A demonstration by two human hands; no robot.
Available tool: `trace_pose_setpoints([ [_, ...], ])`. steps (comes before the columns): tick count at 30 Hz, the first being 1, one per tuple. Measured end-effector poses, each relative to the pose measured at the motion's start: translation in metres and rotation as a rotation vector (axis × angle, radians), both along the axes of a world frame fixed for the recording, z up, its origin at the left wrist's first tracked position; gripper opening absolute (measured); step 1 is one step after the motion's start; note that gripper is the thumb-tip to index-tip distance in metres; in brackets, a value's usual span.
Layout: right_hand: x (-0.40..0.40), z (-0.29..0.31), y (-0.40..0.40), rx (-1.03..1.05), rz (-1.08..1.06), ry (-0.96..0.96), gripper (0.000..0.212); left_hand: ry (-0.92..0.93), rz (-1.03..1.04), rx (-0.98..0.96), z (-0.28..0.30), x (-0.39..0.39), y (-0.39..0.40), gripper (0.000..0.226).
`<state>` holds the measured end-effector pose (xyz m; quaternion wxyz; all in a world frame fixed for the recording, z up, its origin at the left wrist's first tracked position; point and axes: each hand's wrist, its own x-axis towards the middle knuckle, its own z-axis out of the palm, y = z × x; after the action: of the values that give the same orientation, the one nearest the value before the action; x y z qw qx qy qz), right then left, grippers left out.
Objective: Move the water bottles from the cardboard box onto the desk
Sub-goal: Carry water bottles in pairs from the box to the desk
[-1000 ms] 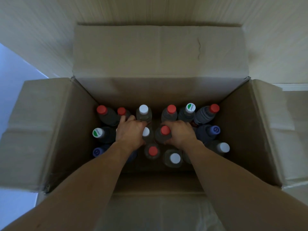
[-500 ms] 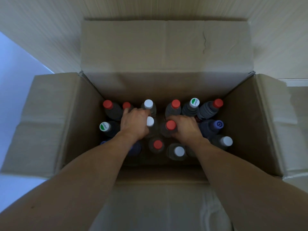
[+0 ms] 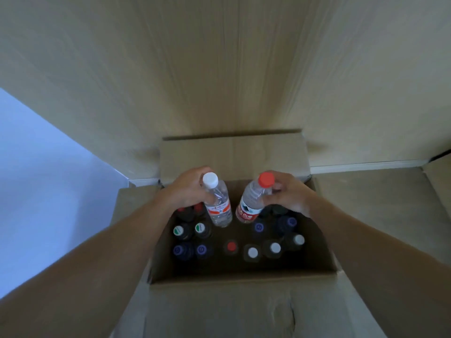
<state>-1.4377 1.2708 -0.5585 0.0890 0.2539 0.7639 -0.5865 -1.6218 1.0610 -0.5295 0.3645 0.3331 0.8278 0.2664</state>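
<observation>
An open cardboard box (image 3: 239, 276) stands below me with several capped water bottles upright inside. My left hand (image 3: 189, 189) grips a clear bottle with a white cap (image 3: 218, 203) by its neck, lifted above the box. My right hand (image 3: 288, 193) grips a clear bottle with a red cap and red label (image 3: 252, 201), also raised over the box. The two lifted bottles hang side by side, bases tilted toward me. Red, green, blue and white caps show among the bottles left in the box (image 3: 230, 247).
A pale wood-grain panel (image 3: 231, 69) rises behind the box. A light blue-white surface (image 3: 36, 179) lies to the left. The box flaps spread out to the right (image 3: 378, 203) and toward me (image 3: 219, 313).
Both hands have risen out of the box, each lifting a bottle by its neck. The view has tilted up, showing more of the wood panel behind.
</observation>
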Motion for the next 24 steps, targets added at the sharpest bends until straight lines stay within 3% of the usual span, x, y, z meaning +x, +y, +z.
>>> trace_pose_setpoints([
  [7,-0.005,0.142,0.019,-0.240,-0.135,0.089,0.044,-0.253,0.197,0.254,0.134,0.002,0.032,0.038],
  [11,-0.013,0.217,0.029,-0.320,-0.191,0.167,0.048,-0.249,0.259,0.344,0.212,0.002,0.056,0.022],
  [15,-0.019,0.287,0.040,-0.340,-0.257,0.250,0.049,-0.281,0.258,0.427,0.284,0.006,0.073,0.025],
  [20,-0.018,0.356,0.053,-0.387,-0.409,0.361,0.030,-0.296,0.289,0.527,0.360,0.017,0.094,0.021],
  [24,-0.005,0.406,0.058,-0.378,-0.527,0.425,0.051,-0.373,0.416,0.571,0.407,0.035,0.115,0.030],
])
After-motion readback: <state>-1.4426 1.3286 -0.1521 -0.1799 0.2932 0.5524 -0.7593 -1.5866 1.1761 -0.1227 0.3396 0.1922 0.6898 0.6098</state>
